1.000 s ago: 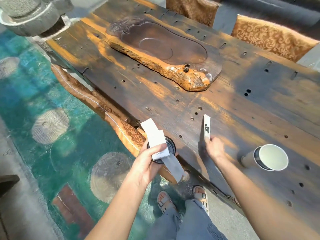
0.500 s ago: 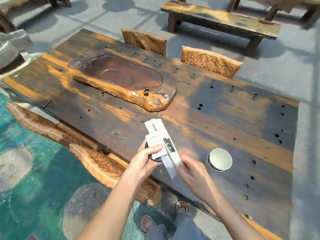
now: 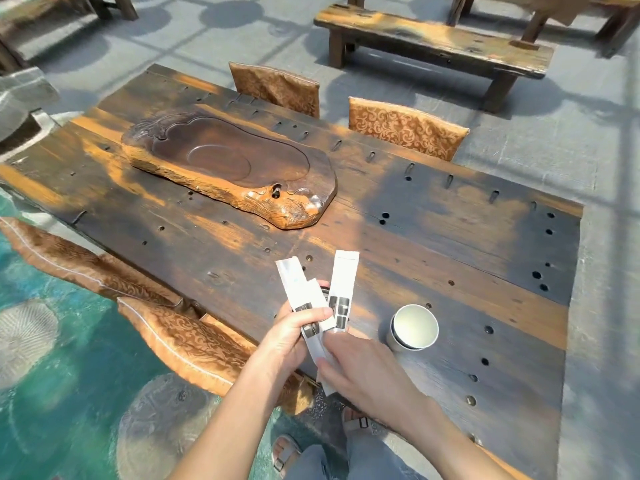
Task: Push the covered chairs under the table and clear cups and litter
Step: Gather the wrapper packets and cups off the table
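My left hand [image 3: 294, 332] grips a fan of white paper packets [image 3: 313, 296] together with a dark cup, only its rim showing behind the packets. My right hand [image 3: 360, 365] pinches the lower end of the rightmost packet [image 3: 343, 289]. Both hands hover over the near edge of the dark wooden table [image 3: 450, 237]. A white paper cup [image 3: 414, 327] stands upright just right of my right hand. Two covered chairs [image 3: 403, 131] with gold patterned fabric sit tucked at the far side; two more covered chairs [image 3: 187, 341] are at the near left edge.
A carved wooden tea tray [image 3: 228, 168] lies on the table's left half. A wooden bench [image 3: 433, 39] stands beyond on the grey pavement. Teal painted floor [image 3: 52, 375] lies at the left. My sandalled feet [image 3: 287, 452] are below the table edge.
My right hand lifted a packet off the table and brought it to the bundle in my left hand. The packets now fan out upward. The camera view has tilted up and back.
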### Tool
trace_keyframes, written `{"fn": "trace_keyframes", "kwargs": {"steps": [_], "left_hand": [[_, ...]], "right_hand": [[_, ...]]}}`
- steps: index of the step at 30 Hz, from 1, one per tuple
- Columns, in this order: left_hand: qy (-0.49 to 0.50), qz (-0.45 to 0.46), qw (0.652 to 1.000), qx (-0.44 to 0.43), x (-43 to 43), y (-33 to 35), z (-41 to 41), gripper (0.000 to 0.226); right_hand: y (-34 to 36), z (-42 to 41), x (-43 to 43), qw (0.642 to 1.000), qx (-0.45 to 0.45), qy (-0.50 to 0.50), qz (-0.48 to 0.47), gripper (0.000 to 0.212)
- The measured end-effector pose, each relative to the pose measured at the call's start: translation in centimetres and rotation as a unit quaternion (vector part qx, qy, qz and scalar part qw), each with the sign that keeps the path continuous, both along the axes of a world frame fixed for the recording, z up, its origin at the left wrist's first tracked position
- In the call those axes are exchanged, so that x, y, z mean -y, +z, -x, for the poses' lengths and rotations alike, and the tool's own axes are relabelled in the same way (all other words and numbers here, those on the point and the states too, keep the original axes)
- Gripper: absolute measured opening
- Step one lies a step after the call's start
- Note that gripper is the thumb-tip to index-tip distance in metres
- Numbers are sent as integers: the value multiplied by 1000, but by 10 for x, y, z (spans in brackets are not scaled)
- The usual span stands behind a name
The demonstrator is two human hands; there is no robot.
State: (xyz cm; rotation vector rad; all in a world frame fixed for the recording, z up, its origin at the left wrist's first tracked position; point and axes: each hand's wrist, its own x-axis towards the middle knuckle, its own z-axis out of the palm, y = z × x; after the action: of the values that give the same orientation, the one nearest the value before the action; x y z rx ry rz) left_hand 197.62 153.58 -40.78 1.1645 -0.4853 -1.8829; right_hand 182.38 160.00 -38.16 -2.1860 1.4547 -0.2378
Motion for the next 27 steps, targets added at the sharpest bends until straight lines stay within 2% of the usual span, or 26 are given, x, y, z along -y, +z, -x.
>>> {"fn": "trace_keyframes", "kwargs": {"steps": [2,4,5,6,7,8,10,13,16,19,21,27], "left_hand": [[17,-5,1000,-15,-3,-6,4,64],[27,-10,999,-27,-6,-10,10,60],[29,-16,999,-28,-8,-12,14,59],[30,-21,999,-27,-10,-14,17,58],[28,-25,999,-23,-11,-16,21,57],[27,-29,999,-19,-12,-19,25,57],[27,-38,999,-17,-13,-23,33,55],[25,-45,999,-17,-13,-26,46,56],[11,-31,999,-13,-15,-22,61,56],[8,-16,1000,-20,-20,-15,73,52],[12,-17,999,-30,-25,-12,81,52],[-17,-4,999,-50,-43,-2,100,46]], "right_hand": [[-3,16,-1,998,57,-39,-5,39],[-10,36,-1,983,139,-116,6,30],[-15,49,-1,977,140,-155,36,21],[-22,64,0,975,102,-187,65,18],[-29,78,3,973,40,-217,70,33],[-38,92,8,970,-15,-237,48,57],[-53,111,20,963,-69,-258,-35,95],[-75,123,44,963,-101,-215,-126,114],[-94,128,55,959,-96,-184,-194,106],[-107,136,47,966,-83,-193,-150,77],[-107,144,38,968,-86,-200,-121,68],[-80,182,3,951,-38,-291,-93,79]]}}
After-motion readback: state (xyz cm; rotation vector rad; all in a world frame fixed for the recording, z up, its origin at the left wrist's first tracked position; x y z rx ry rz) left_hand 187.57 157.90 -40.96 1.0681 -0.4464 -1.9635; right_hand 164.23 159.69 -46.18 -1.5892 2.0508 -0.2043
